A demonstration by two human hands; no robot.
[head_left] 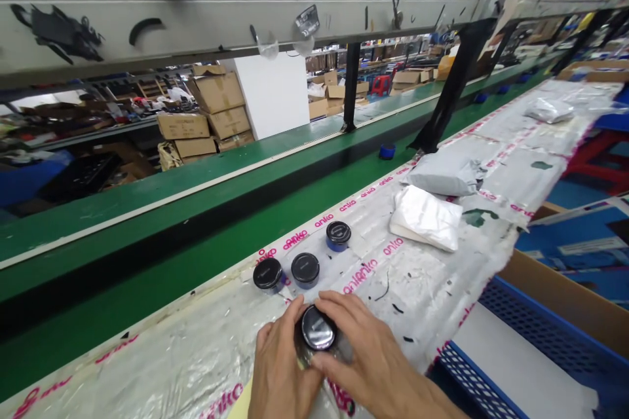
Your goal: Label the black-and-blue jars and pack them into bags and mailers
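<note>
Between my two hands is a small round jar with a glossy black lid [318, 328]; its lower part is mostly hidden by my fingers. My left hand [281, 360] curls around its left side, and my right hand [361, 344] wraps the right side with the thumb near the front. Just beyond my fingertips, on the plastic-covered bench, stand three similar black-lidded jars: a left jar [268, 273], a middle jar [305, 270] and a farther right jar [339, 236]. Bluish sides show below their lids.
A white folded packet [426, 217] and a grey plastic pouch [445, 174] lie farther along the bench. The green conveyor [295, 196] runs beside it, carrying a blue jar [386, 152]. A blue perforated crate [535, 340] sits at the right. A metal beam [206, 26] crosses above.
</note>
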